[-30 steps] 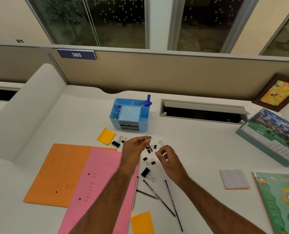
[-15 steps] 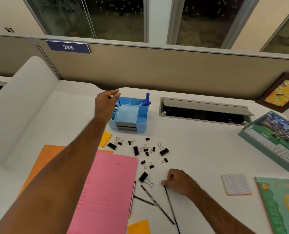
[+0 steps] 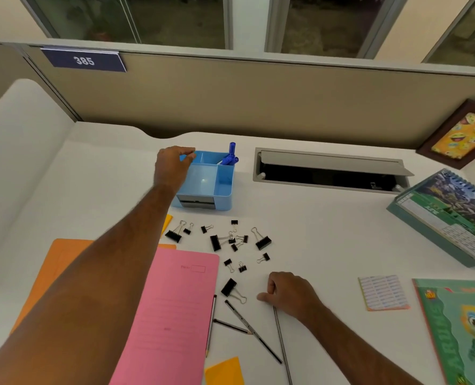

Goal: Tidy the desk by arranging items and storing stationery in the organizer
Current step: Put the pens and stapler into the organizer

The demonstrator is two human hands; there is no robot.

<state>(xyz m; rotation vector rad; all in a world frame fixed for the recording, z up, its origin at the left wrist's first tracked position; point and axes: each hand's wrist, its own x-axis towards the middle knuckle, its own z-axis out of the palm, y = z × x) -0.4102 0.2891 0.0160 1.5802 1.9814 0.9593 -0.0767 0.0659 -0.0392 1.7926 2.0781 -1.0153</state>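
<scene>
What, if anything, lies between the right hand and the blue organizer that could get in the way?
Scattered black binder clips lie on the desk between the right hand and the blue organizer; all lie flat, so a lifted hand should clear them.

Left hand [image 3: 172, 168] reaches over the blue organizer's [image 3: 208, 182] left edge — right hand [image 3: 289, 294] rests curled on the worktop [image 3: 328, 232] beside scattered pencils [image 3: 253, 330] and binder clips [image 3: 225, 243].

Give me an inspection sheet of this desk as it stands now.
Surface: white desk, dim light.
Job's things: blue organizer holding blue pens; binder clips scattered; pencils loose.
Clutter: pink folder on orange folder; desk calendar; notepad.
Hands: left hand at the organizer's rim; right hand curled, resting on a pencil.
Cables: nothing seen.
Surroundings: partition, sign 385.
</scene>
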